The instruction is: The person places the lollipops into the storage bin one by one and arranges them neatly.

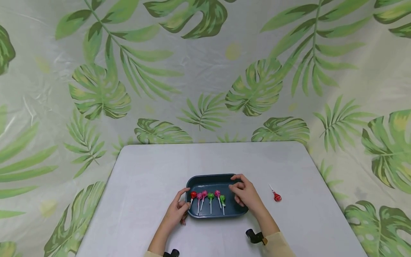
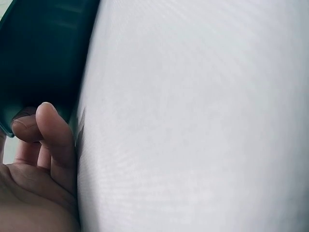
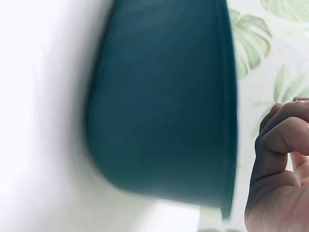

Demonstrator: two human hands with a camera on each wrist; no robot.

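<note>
A dark blue-green tray [image 1: 216,216] lies on the white table, with several wrapped lollipops in a row inside it. Among them are a red lollipop [image 1: 193,195], a pink lollipop [image 1: 204,193] and a green lollipop [image 1: 210,196], their sticks toward the near side. My left hand [image 1: 174,213] grips the tray's left end; in the left wrist view its fingers [image 2: 55,130] curl by the tray's wall. My right hand [image 1: 246,194] is over the tray's right end, fingers loosely bent, with nothing visible in them. In the right wrist view, the bent fingers [image 3: 277,145] are beside the tray's rim.
Another red lollipop [image 1: 277,196] lies on the table [image 1: 305,225] to the right of the tray, its stick pointing away. Behind the table hangs a leaf-patterned cloth [image 1: 205,71]. Dark wrist devices [image 1: 254,236] show at both sleeves.
</note>
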